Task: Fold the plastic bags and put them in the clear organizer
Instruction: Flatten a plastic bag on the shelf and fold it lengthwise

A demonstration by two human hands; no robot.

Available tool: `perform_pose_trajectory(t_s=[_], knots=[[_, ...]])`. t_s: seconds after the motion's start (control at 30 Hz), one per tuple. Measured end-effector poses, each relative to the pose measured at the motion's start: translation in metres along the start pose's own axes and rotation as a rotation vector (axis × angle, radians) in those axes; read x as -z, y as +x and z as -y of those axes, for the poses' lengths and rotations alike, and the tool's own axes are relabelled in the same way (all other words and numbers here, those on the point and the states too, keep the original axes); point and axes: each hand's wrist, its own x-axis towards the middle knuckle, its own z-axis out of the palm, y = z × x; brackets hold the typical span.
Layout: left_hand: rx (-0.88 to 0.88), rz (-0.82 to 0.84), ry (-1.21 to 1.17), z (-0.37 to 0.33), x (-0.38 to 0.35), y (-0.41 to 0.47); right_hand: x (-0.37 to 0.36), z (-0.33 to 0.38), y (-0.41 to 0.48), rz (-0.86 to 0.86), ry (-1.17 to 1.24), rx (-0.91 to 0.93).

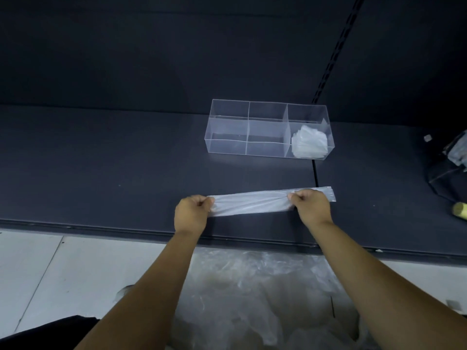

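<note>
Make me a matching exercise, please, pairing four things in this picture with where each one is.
1. bag strip
2. folded bags
3. loose plastic pile
4. clear organizer

A. below the front edge of the dark shelf
B. in the organizer's right compartment
C. held between left hand and right hand
D. standing on the shelf, beyond the hands

Pairs: 1-C, 2-B, 3-A, 4-D

A dark shelf (126, 173) runs below a dark back panel (151, 59), which carries a slotted upright (336, 46) at right. At the shelf's right end lie a pale scrap (427, 138), a dark object (444, 180) cut off by the frame, and a yellowish cylinder (460, 210). Pale floor tiles (38, 274) lie below, with black fabric (38, 332) at the bottom left.
</note>
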Motion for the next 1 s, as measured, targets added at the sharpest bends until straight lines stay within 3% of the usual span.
perform_pose_trajectory(t_s=[0.2,0.27,0.33,0.4,0.43,0.53,0.6,0.7,0.77,0.83,0.9,1.0], knots=[[0.008,-0.224,0.169,-0.009,-0.017,-0.012,-0.013,0.01,0.002,-0.113,-0.179,-0.032],[-0.157,-0.335,0.304,-0.015,-0.023,-0.02,-0.017,0.011,0.001,-0.15,-0.211,-0.021],[-0.451,-0.36,0.386,-0.019,-0.036,-0.031,-0.021,0.011,0.0,-0.183,-0.222,-0.006],[-0.691,-0.245,0.456,-0.019,-0.054,-0.044,-0.023,0.01,-0.001,-0.21,-0.235,0.0],[-0.725,-0.155,0.505,-0.017,-0.062,-0.052,-0.024,0.01,-0.001,-0.215,-0.245,0.001],[-0.6,0.084,0.728,-0.006,-0.074,-0.066,-0.025,0.01,-0.002,-0.213,-0.28,0.006],[-0.528,0.154,0.844,0.004,-0.079,-0.069,-0.024,0.014,-0.008,-0.253,-0.274,0.006],[-0.506,0.169,0.902,0.007,-0.081,-0.068,-0.027,0.02,-0.025,-0.344,-0.226,0.254],[-0.494,0.182,0.935,0.006,-0.08,-0.067,-0.04,0.026,-0.043,-0.124,-0.077,0.446],[-0.483,0.197,0.966,0.006,-0.081,-0.067,-0.052,0.025,-0.057,0.17,0.01,0.462],[-0.472,0.199,0.962,0.007,-0.081,-0.066,-0.056,0.011,-0.055,0.249,-0.162,0.487],[-0.471,0.184,0.921,0.007,-0.081,-0.066,-0.034,-0.021,-0.033,0.218,-0.598,0.567]])
